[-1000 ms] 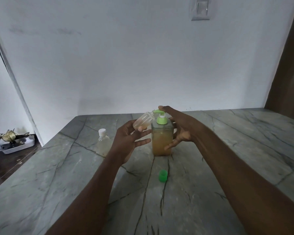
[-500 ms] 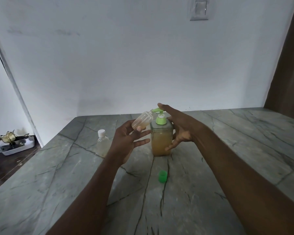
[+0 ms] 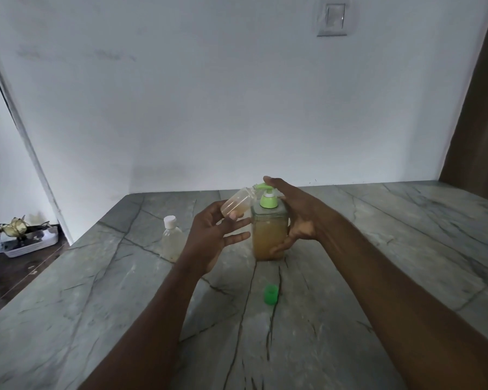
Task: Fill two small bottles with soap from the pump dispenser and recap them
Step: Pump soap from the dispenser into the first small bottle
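A clear pump dispenser (image 3: 268, 235) with amber soap and a green pump head stands mid-table. My right hand (image 3: 299, 215) wraps its right side, the index finger lying on top of the pump head. My left hand (image 3: 214, 235) pinches a small uncapped clear bottle (image 3: 237, 205), tilted with its mouth up against the pump spout. A little amber liquid shows in its lower end. A second small bottle (image 3: 172, 242) with a white cap stands upright to the left. A loose green cap (image 3: 271, 294) lies on the table in front of the dispenser.
The grey stone table (image 3: 378, 263) runs back to a white wall. Its left edge drops to a dark floor, where a white tray (image 3: 26, 243) holds some small items. A brown door or panel (image 3: 479, 122) stands at the far right.
Both hands keep their grips and the bottle stays at the spout. The pump head sits slightly higher under my right index finger than a second ago.
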